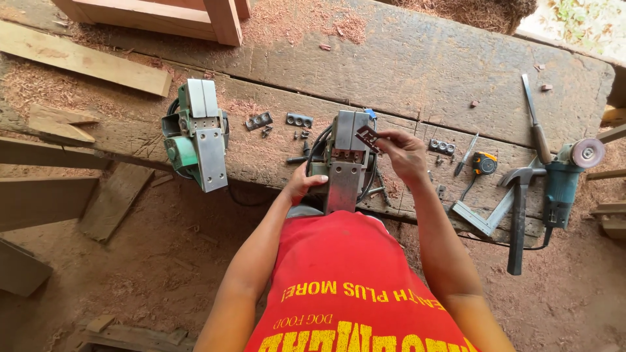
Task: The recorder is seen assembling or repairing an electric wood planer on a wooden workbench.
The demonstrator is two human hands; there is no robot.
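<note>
An upturned electric planer (343,163), grey metal sole upward, is seen at the near edge of the worn workbench (456,72). Its left side is gripped by the left hand (301,184). A small dark slotted metal plate (367,137) is pinched in the right hand (404,155) fingertips above the planer. The planer's near end is hidden behind the red shirt (345,287); the loose small parts (300,135) cannot be made out clearly.

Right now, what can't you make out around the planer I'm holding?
Head view:
- Planer: its left side is hidden by the left hand, its near end by the red shirt.
- Small metal plate in the right hand: too small for detail.
- Loose screws: too small to count.
</note>
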